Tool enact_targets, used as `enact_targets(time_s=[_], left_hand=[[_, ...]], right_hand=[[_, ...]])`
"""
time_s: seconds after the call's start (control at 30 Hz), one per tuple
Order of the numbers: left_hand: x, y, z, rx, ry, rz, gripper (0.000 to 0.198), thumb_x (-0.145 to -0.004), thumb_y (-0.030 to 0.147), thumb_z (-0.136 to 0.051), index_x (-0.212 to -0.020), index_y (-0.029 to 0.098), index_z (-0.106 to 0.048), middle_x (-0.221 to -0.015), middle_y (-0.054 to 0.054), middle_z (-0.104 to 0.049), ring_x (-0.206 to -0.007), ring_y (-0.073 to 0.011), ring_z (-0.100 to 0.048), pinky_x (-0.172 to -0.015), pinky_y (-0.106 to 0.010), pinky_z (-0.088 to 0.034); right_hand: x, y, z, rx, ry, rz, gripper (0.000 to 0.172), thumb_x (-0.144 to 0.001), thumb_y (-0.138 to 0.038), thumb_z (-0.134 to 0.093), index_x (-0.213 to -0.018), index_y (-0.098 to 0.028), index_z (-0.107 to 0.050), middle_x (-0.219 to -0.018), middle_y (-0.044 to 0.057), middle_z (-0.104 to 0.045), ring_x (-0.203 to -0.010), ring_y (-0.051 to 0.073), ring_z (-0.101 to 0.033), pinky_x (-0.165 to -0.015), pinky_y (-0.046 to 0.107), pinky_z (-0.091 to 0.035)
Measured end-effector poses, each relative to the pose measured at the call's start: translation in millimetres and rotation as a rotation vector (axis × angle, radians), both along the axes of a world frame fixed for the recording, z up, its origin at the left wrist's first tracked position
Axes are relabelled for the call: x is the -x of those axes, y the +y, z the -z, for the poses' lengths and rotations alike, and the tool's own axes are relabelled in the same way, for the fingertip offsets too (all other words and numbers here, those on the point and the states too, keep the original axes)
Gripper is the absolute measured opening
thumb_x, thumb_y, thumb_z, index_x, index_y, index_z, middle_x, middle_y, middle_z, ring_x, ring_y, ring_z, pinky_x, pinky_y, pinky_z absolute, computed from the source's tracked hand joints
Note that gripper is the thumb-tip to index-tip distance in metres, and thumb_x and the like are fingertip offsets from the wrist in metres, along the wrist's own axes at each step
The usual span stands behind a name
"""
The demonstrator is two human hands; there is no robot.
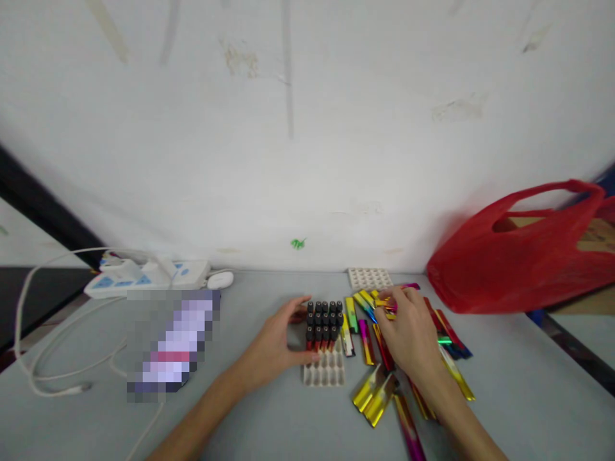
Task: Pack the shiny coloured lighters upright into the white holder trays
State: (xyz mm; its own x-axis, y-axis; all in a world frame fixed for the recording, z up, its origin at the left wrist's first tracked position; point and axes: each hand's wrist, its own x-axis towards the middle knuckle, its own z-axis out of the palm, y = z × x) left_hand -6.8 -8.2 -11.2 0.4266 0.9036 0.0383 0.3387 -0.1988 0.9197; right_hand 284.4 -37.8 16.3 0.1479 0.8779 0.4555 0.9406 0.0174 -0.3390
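Observation:
My left hand (pixel 273 346) curls round the left side of a pale tray (pixel 324 374) with rows of round hollows. Its thumb lies across the tray in front of the filled rows, fingers behind. Upright in the far rows stand several black-topped pieces (pixel 325 318) with reddish lower parts; the near rows show bare hollows. To the right, my right hand (pixel 408 326) reaches into a scattered pile of shiny metallic sleeves (pixel 377 400) in gold, purple, red and green. Its bent fingertips close on a gold sleeve (pixel 384 303), partly hidden by the hand.
A second pale tray (pixel 369 278) lies against the white wall. A red plastic bag (pixel 519 256) stands at the right, by cardboard. At the left are a white power strip (pixel 148 276), a small white case (pixel 220 280), loose white cables (pixel 62 379) and a pixelated phone (pixel 175 342).

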Motion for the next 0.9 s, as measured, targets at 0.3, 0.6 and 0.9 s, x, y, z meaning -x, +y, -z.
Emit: enact_targets(time_s=[0.3, 0.6, 0.9], left_hand=[[-0.8, 0.0, -1.1, -0.002, -0.010, -0.008, 0.104, -0.067, 0.025, -0.104, -0.158, 0.024, -0.052, -0.147, -0.016, -0.071, -0.133, -0.0380, -0.068, -0.120, -0.055, -0.049], [-0.8, -0.4, -0.7, -0.003, -0.019, -0.009, 0.103, -0.068, 0.024, -0.103, -0.158, 0.025, -0.053, -0.147, -0.016, -0.070, -0.133, -0.0380, -0.068, -0.121, -0.055, -0.049], [-0.5, -0.9, 0.0, -0.011, -0.016, -0.013, 0.102, -0.068, 0.023, -0.103, -0.157, 0.025, -0.053, -0.148, -0.015, -0.069, -0.134, -0.0371, -0.068, -0.120, -0.053, -0.050]], right_hand=[[8.8, -11.3, -9.0, 0.299, -0.077, -0.044, 0.009, -0.095, -0.028, -0.069, -0.089, -0.024, -0.073, -0.080, 0.008, -0.077, -0.076, 0.029, -0.073, -0.063, 0.034, -0.035], [-3.7, -17.0, -17.3, 0.435, -0.192, 0.051, 0.017, -0.091, -0.041, -0.079, -0.084, -0.026, -0.080, -0.077, 0.012, -0.081, -0.076, 0.037, -0.078, -0.060, 0.035, -0.031], [4.3, -14.6, -20.3, 0.432, -0.048, 0.024, 0.017, -0.095, -0.034, -0.070, -0.083, -0.023, -0.072, -0.076, 0.010, -0.079, -0.076, 0.033, -0.076, -0.062, 0.034, -0.029]])
